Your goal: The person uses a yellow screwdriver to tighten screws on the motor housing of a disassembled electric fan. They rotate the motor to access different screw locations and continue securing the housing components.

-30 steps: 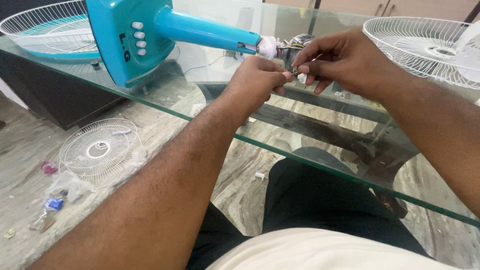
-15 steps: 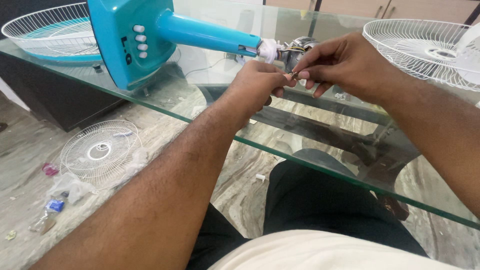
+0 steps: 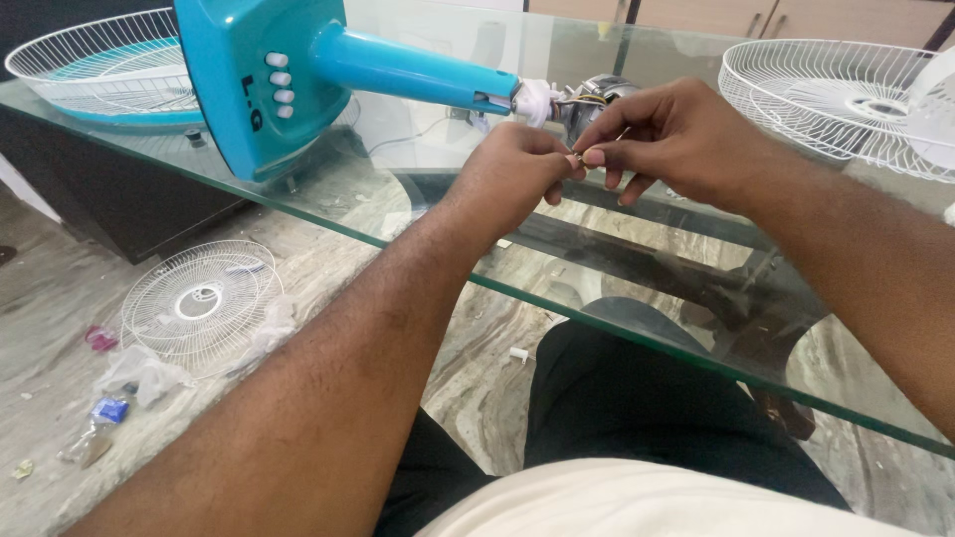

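While both my hands meet above the glass, this is how things lie.

Left hand: my left hand [image 3: 517,164] is curled nearly closed, thumb and forefinger pinched on a tiny part [image 3: 579,158] that is too small to identify.
Right hand: my right hand [image 3: 667,139] is pinched the same way, its fingertips [image 3: 593,156] touching the left ones at that same small part, the other fingers loosely bent.
Small part: held between both hands, in the air above the surface, just in front of the fan motor.
Fan motor: the bare metal motor [image 3: 595,94] with its wires sits at the end of the teal fan stand [image 3: 298,70], which lies on its side on the glass surface [image 3: 418,214].
What changed: against half a second ago and a second ago, the pinch is in the same place and the fingers have hardly shifted; the view has only swung slightly.
What that means: I judge I am still working the small piece by fingertip, with nothing yet fitted or let go.
Around: one white wire guard [image 3: 846,99] rests on the surface to my right, another guard [image 3: 90,65] with a teal rim at far left.
Floor: a third guard [image 3: 199,303] lies below, with scraps of plastic wrapping [image 3: 129,378] beside it.
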